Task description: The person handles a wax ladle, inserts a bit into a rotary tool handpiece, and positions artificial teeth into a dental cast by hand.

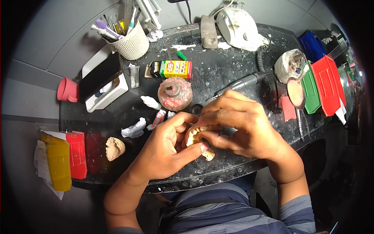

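Holding cream-coloured horseshoe-shaped dental cast w/ raised teeth [193,137] over near part of black, white-specked counter [222,64], using both hands. Clamped on L side of cast w/ L hand [165,150], w/ thumb along near rim & fingers curled behind, mostly hidden. Clamped on R side w/ R hand [249,124], w/ thumb at inner side of arch & fingers bent over far side. Note small cream toothed pc [209,155] just below L thumb; can't tell whether joined to cast.

See on counter, L of L hand: tan plaster arch-shaped cast [115,148]; nearer, crumpled greyish-white lump [133,128] & small red-and-white tube [158,117]. Beyond hands, see squat round pink-smeared container w/ metal top [183,100], then black, yellow, green & red carton [177,69] just behind.

Find slim dark-grey pen-shaped handpiece [247,81] beyond R hand, corded, w/ rounded white machine [235,29] at back. At far L, see white woven-textured pot [132,43] full of tools. At R, note pink square sheet [287,108], clear bag-lined round tub [287,70] w/ small bits inside, plus green plastic bin [311,91] beside red plastic bin [327,84].
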### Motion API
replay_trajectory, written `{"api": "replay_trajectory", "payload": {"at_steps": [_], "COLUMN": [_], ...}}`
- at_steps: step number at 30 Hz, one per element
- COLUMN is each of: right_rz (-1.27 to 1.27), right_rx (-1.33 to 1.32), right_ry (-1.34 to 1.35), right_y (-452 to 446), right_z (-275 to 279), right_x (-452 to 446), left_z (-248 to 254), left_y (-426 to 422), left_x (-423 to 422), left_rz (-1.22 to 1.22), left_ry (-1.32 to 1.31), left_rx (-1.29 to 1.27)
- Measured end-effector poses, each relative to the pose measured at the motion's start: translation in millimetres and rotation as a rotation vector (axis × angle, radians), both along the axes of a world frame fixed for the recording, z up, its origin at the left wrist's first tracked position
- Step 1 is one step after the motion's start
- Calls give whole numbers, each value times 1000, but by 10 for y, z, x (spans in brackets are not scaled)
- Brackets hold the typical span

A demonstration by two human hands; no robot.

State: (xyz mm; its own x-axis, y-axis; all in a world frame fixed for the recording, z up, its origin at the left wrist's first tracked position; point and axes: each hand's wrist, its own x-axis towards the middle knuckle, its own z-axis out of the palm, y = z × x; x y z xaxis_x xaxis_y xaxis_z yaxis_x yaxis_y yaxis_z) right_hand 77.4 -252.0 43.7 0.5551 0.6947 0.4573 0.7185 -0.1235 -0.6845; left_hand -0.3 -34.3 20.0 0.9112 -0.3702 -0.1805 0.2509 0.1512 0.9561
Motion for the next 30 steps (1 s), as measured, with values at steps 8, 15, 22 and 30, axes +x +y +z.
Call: {"api": "replay_trajectory", "payload": {"at_steps": [8, 15, 22, 30], "right_rz": [8, 11, -14, -39], "right_rx": [27, 14, 90, 28], "right_ry": [54, 514, 950, 985], "right_y": [-5, -52, -59, -62], "right_z": [24, 33, 22, 49], "right_x": [-9, 17, 9, 37], "left_z": [41, 179, 69, 72], "left_y": [-16, 117, 113, 144], "left_x": [7, 51, 18, 42], "left_rz": [9, -47, -7, -48], "left_ry": [15, 139, 150, 188], "left_rx": [-49, -86, -148, -122]}}
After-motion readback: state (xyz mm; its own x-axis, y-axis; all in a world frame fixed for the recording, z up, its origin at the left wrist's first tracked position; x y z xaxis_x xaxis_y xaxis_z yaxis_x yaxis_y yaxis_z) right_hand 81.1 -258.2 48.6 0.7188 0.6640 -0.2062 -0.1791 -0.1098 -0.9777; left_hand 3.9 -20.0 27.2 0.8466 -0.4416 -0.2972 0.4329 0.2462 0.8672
